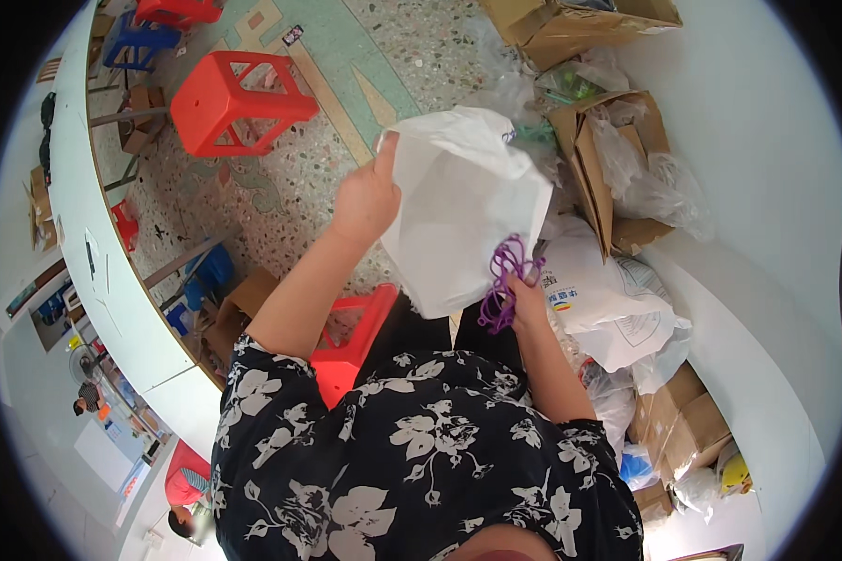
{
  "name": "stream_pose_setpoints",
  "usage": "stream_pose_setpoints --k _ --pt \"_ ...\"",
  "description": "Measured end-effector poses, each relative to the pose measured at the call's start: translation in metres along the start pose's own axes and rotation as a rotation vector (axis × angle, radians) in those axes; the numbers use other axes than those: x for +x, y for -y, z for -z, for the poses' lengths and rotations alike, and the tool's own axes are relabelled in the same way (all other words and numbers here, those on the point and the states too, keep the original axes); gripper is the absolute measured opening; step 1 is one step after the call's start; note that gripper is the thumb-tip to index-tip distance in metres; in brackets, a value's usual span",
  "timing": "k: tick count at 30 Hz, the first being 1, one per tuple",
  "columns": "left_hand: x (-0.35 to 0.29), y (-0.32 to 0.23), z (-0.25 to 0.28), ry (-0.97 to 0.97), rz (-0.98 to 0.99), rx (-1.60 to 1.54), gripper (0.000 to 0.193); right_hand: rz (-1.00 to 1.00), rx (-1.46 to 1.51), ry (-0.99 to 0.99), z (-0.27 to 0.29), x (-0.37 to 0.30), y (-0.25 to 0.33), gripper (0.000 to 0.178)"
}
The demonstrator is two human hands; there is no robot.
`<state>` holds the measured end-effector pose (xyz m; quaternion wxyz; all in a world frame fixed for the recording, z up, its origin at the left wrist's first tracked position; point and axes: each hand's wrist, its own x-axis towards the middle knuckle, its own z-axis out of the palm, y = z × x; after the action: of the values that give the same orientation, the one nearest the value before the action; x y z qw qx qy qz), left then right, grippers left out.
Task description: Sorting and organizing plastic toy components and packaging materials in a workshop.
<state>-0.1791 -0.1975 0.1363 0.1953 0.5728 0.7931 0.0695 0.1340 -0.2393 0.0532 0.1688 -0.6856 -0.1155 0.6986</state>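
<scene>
My left hand [370, 201] is closed on the left rim of a large white sack [440, 224], its thumb up along the edge. The sack's wide mouth faces me and its pale inside shows. In my right hand [526, 304] is a bundle of thin purple loops [503, 290], held at the sack's right edge, partly in front of the white material. What kind of thing the loops are I cannot make out. Whether the right fingers also grip the sack is hidden.
To the right lie a full white printed bag [603, 290], an opened cardboard box [617, 168] with clear plastic, and another carton [678, 421]. A red stool [239, 103] stands ahead left on the speckled floor. A long white table [112, 271] runs along the left.
</scene>
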Motion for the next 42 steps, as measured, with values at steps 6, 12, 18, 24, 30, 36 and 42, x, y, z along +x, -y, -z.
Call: stream_pose_setpoints --k 6,12,18,24,30,36,42 --pt "-0.001 -0.01 0.0 -0.001 -0.017 0.024 0.071 -0.079 0.037 -0.059 0.016 -0.019 -0.009 0.006" --pt "-0.004 -0.04 0.013 0.082 0.015 0.122 0.076 0.034 -0.071 0.103 0.021 -0.012 -0.027 0.029" --pt "0.007 -0.073 0.014 0.136 -0.121 0.136 0.076 0.306 0.012 0.108 0.038 -0.025 -0.02 0.046" --pt "0.051 -0.083 0.017 -0.034 -0.288 0.153 0.073 0.327 0.257 -0.089 0.089 -0.067 -0.006 0.035" --pt "0.101 -0.112 0.001 -0.152 -0.229 0.147 0.07 0.535 0.694 -0.727 0.246 -0.083 -0.007 0.021" --pt "0.121 -0.147 -0.011 -0.141 0.026 -0.118 0.069 0.597 0.882 -0.666 0.368 -0.005 -0.008 0.008" --pt "0.101 -0.151 -0.007 -0.151 0.148 -0.197 0.07 0.328 0.977 -0.501 0.403 0.06 -0.024 0.008"
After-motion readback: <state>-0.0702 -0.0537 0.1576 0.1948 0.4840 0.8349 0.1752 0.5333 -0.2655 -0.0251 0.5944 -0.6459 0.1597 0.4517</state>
